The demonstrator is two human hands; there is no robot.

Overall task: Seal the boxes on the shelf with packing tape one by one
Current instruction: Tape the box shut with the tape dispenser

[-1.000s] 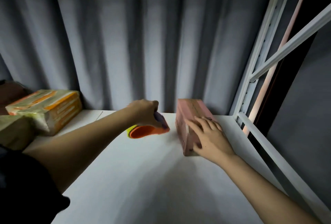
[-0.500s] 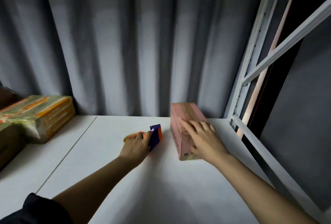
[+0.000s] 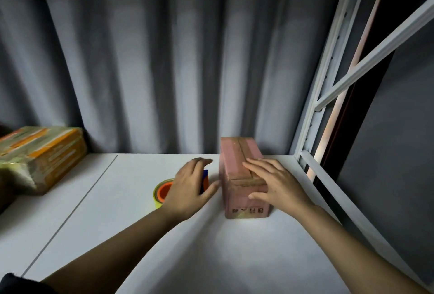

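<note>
A: Why is the right hand (image 3: 279,186) lying flat on the pink box (image 3: 242,176)?

B: To hold it down, I'd say. The fingers are straight and spread across the top, over the taped seam, pressing rather than gripping. The box sits on the white shelf (image 3: 164,246), at its far right, near the metal upright (image 3: 312,110).

A: And the left hand (image 3: 190,190)?

B: It rests over the tape dispenser (image 3: 164,192), which lies on the shelf just left of the box. The fingers look loose and fairly straight, with the thumb stretching toward the box. I can't see a firm hold on the dispenser; its grip looks relaxed and wide, holding nothing.

A: So the tape is parked there on purpose?

B: Likely kept close for the next strip, or set down because this box is finished. Brown tape already crosses the top.

A: What about the other boxes?

B: A taped yellow and orange box (image 3: 44,152) sits at the far left, well apart, against the grey curtain (image 3: 164,58).
</note>
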